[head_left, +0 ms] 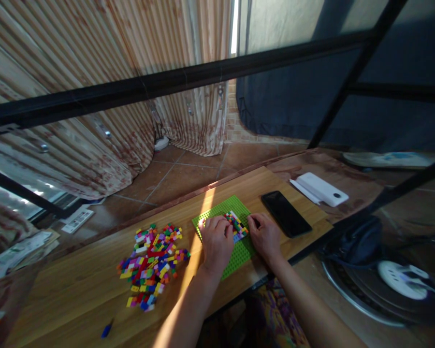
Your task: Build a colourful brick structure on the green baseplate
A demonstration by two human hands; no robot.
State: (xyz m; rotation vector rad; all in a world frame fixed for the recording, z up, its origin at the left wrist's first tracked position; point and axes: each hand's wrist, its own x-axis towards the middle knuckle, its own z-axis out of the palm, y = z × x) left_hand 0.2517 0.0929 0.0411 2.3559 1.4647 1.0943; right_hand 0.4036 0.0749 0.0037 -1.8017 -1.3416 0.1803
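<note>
A green studded baseplate (239, 261) lies at an angle on the wooden board. On its middle sits a patch of small multicoloured toy bricks (237, 225), partly covered by my left hand (216, 239). The fingers of that hand curl down over the plate's left part, and their tips are largely hidden. My right hand (265, 237) rests at the plate's right edge, loosely closed with the thumb against the curled fingers. Whatever either hand holds is out of sight. Left of the plate spreads a pile of loose toy bricks (154, 263) in many colours.
A black smartphone (286, 213) lies right of my right hand. Beyond it is a white device (322, 188) on a brown cloth. One blue brick (107, 330) lies apart near the front left. A dark metal bar (188, 77) crosses before the curtains (112, 53).
</note>
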